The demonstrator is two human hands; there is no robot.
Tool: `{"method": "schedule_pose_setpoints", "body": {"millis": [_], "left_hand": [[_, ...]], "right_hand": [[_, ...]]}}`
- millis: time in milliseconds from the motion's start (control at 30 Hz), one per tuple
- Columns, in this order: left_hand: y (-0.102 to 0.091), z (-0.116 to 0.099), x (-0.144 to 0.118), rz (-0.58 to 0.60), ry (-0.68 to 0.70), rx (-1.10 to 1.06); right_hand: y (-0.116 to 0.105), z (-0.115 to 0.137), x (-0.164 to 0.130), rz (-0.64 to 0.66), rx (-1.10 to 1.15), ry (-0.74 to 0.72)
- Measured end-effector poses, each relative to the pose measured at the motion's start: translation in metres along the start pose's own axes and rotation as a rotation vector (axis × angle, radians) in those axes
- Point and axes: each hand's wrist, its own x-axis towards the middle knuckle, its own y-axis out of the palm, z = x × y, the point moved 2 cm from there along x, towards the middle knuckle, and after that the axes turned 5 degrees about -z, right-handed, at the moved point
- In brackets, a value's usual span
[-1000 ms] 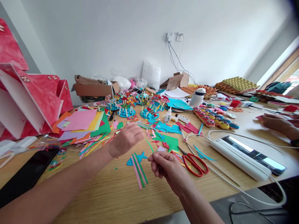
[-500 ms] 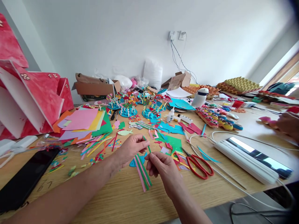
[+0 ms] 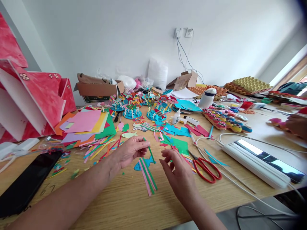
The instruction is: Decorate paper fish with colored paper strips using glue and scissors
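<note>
My left hand (image 3: 131, 149) pinches a thin green paper strip (image 3: 151, 154) between thumb and fingers, just above the wooden table (image 3: 115, 198). My right hand (image 3: 178, 174) hovers to the right of it with fingers spread and nothing in it. Between the two hands lie a blue paper fish (image 3: 144, 163) and a small bundle of pink and green strips (image 3: 148, 176). Red-handled scissors (image 3: 205, 167) lie just right of my right hand.
Coloured paper sheets (image 3: 86, 125) and scattered strips lie at left; a black phone (image 3: 26, 183) is at the near left. Finished paper craft pieces (image 3: 141, 107), glue bottles (image 3: 176, 116), a white power strip (image 3: 254, 161) with cables and cardboard boxes fill the table. Another person's hand (image 3: 296, 124) rests at far right.
My left hand came back and took the green strip; my right hand let go of it and opened, moving a little right.
</note>
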Motion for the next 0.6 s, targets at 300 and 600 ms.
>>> {"method": "schedule_pose_setpoints", "body": {"millis": [300, 600], "left_hand": [[0.005, 0.011, -0.003, 0.061, -0.058, 0.004], [-0.004, 0.010, 0.002, 0.030, -0.004, 0.281]], "right_hand": [[0.001, 0.017, 0.005, 0.147, -0.232, -0.495], [0.006, 0.013, -0.004, 0.123, -0.137, -0.369]]}}
